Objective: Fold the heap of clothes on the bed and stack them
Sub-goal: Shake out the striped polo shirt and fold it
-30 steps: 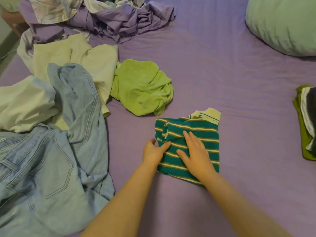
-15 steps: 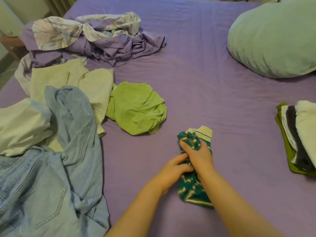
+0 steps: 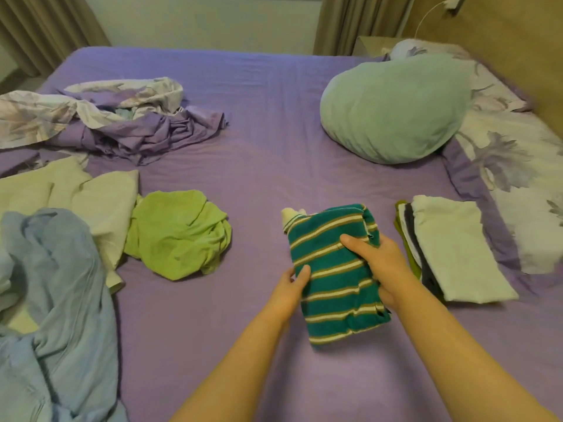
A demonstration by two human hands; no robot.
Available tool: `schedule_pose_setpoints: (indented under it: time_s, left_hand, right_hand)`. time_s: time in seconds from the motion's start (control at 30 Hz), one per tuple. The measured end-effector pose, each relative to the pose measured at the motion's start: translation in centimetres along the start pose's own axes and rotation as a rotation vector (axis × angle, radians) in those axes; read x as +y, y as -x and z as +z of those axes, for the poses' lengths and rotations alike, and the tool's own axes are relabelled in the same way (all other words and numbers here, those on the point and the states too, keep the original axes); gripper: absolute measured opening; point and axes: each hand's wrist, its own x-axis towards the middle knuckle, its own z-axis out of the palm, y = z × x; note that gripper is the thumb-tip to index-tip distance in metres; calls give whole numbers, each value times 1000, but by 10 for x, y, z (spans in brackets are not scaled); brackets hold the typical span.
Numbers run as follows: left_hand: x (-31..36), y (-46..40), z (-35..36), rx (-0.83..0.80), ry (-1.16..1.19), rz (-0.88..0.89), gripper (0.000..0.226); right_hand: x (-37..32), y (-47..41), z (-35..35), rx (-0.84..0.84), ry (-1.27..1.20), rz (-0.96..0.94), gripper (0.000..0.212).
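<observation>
Head view: your left hand and right hand both grip the folded striped shirt, fingers curled round its sides, over the purple bed, just beside the folded stack.

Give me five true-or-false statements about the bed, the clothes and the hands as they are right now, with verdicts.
1. Both hands hold the striped shirt. True: the left hand grips its left edge, the right hand its right side.
2. The striped shirt is spread out flat and unfolded. False: it is folded into a compact bundle.
3. A folded stack lies right of the striped shirt. True.
4. The green garment tops the stack. False: it lies crumpled left of the shirt; a white piece is on top.
5. The jeans are neatly folded. False: they lie rumpled at the left.
</observation>
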Motion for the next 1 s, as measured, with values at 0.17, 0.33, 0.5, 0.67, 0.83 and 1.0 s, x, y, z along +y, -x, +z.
schedule_pose_setpoints:
  time_s: [0.17, 0.33, 0.5, 0.67, 0.83, 1.0]
  left_hand:
    - [32, -14, 60, -54, 234, -32, 61]
    - [46, -40, 123, -79, 339, -24, 42]
    - [51, -58, 185, -98, 233, 36, 30]
    - [69, -71, 245, -254, 105, 72, 28]
    - [75, -96, 284, -312, -5, 83, 64]
    - [66, -126, 301, -233, 131, 126, 57]
  right_hand:
    - [-49, -3, -64, -31, -161, 28, 21]
    - [-65, -22, -146, 44, -54, -102, 20]
    - [-50, -42, -236, 167, 317, -266, 33]
    - [-43, -61, -311, 195, 658, -331, 43]
    - [-37, -90, -357, 266, 679, -313, 45]
    - [-30, -130, -374, 283, 521, -308, 39]
